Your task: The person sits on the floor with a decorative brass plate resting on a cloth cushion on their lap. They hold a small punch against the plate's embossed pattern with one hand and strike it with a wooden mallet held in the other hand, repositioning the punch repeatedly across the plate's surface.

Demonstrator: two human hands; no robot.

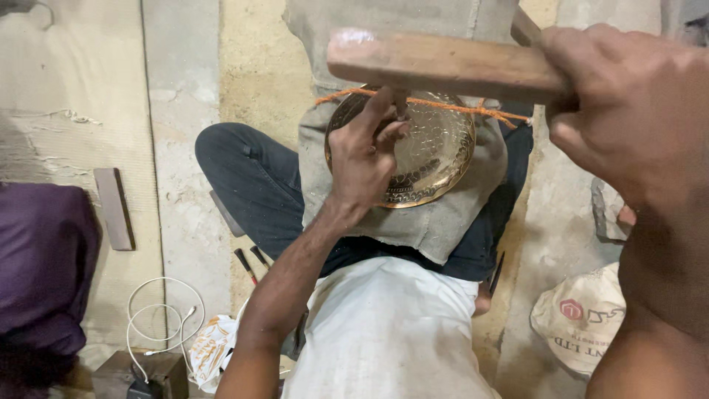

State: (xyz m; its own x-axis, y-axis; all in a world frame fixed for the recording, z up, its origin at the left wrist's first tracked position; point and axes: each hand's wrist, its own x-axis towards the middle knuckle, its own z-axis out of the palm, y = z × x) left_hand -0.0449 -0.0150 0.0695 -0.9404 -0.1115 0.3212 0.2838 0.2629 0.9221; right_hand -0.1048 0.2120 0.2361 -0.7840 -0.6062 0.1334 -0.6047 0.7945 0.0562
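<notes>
Bare concrete floor (185, 192), pale and cracked, fills the head view around a person sitting cross-legged in dark trousers and a white shirt. A grey cloth pad (436, 222) lies across the lap, and on its middle rests a round brass plate (436, 151) with engraved patterns over its face. An orange cord (458, 107) runs across the plate's upper edge.

The left hand (365, 159) lies on the plate's left part, fingers (380, 111) pinched together around a thin dark tool whose tip stands on the metal; the tool itself is mostly hidden by the fingers. The right hand (635, 111) is closed tight around the handle of a wooden mallet (443, 65), held raised above the plate's upper edge, close to the camera.

Beside the left knee, small dark-handled tools (247, 264) lie on the floor. Farther left lies a flat grey stone block (114, 208), and a purple cloth (40, 266) fills the left edge. A coiled white cable (159, 318) lies near the lower left corner, next to a crumpled white and orange bag (210, 351); what it holds cannot be told. A pale sack (583, 318) with printing sits at the lower right, contents unseen.
</notes>
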